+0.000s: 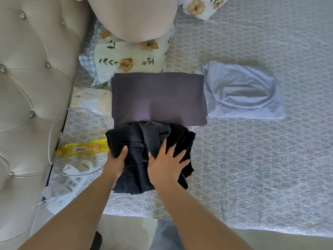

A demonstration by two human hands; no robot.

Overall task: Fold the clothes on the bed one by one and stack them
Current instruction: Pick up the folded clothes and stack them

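A pile of folded dark clothes (137,175) lies near the front edge of the bed, with dark jeans on the left and a black garment (182,138) on the right. My left hand (118,159) grips the left side of the jeans, thumb on top and fingers tucked under. My right hand (167,163) presses flat on top of the pile with fingers spread. Just behind the pile lies a folded grey-purple garment (158,98). To its right rests a folded light blue garment (241,91).
Floral pillows (129,58) and a large beige cushion (133,17) sit at the back left. A tissue pack (90,98), a yellow packet (82,148), a white power strip (72,183) and cables lie along the tufted headboard (27,87). The patterned bedspread (261,168) stretches right.
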